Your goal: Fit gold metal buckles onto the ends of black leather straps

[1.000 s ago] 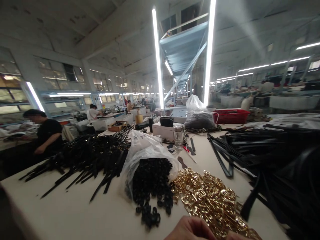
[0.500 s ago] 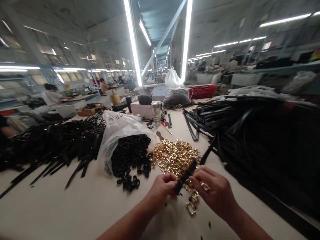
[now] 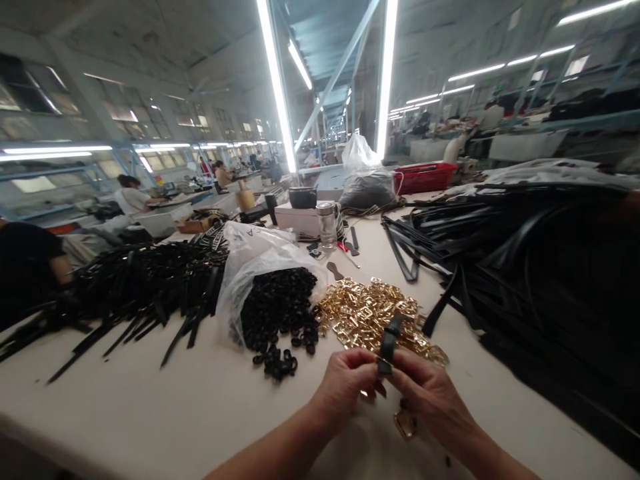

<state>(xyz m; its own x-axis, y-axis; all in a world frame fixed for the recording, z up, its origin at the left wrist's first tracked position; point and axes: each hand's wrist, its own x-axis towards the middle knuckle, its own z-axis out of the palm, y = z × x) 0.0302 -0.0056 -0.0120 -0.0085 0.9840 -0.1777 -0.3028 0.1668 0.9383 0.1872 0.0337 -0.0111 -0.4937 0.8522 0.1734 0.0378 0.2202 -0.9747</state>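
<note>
Between my two hands a black strap [image 3: 391,333] rises upright, its upper end bent over. A thin gold edge, apparently part of a buckle, crosses it at the fingertips. My left hand [image 3: 343,383] pinches the strap's lower end from the left. From the right, my right hand [image 3: 433,387] grips the same end with thumb and fingers. Under the right hand a gold buckle [image 3: 405,425] shows; whether it hangs from the fingers or lies on the table I cannot tell. Just beyond the hands is a pile of gold buckles [image 3: 367,310].
Left of the buckles, a clear plastic bag [image 3: 233,283] spills small black loops [image 3: 280,300]. Black straps lie heaped at left [image 3: 145,273] and right [image 3: 500,267]. Behind stand a glass jar [image 3: 327,230] and a red basket [image 3: 425,177]. A person [image 3: 30,267] is at the far left.
The strap has swung from a diagonal to upright, and my hands have come closer together at its lower end. The whole view has shifted, with the table's things appearing further right.
</note>
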